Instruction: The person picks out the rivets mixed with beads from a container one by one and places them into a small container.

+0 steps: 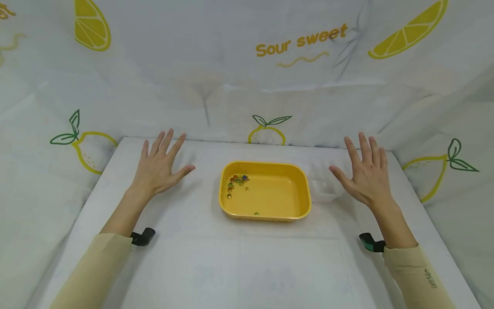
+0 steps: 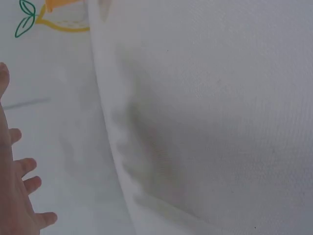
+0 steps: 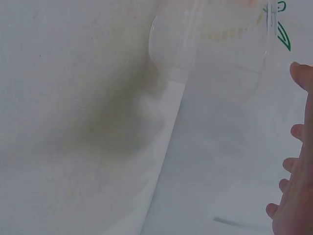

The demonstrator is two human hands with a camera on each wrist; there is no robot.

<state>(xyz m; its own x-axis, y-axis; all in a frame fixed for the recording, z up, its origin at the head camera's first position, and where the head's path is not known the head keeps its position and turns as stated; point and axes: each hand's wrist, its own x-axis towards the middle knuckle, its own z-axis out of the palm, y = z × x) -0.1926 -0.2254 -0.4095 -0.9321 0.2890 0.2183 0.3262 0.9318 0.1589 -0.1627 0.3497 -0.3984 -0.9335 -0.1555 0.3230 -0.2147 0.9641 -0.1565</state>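
My left hand (image 1: 157, 169) is spread with straight fingers above the table's left side, holding nothing. On the other side, my right hand (image 1: 368, 178) is spread the same way, beside a clear plastic container (image 1: 325, 191). Between the hands stands a yellow tray (image 1: 270, 216), apart from both. Several glass marbles (image 1: 239, 179) and some tiny bead-like pieces lie in its upper left part, and one green marble (image 1: 256, 213) sits by the front wall. In the right wrist view the clear container (image 3: 176, 44) shows near the top, apart from the right hand (image 3: 298, 191).
A white cloth (image 1: 239, 266) covers the table. Behind and at the sides hangs a white curtain (image 1: 162, 77) printed with lemons and lettering. Black wrist cameras (image 1: 143, 237) sit at the cuffs of the beige sleeves (image 1: 96, 270).
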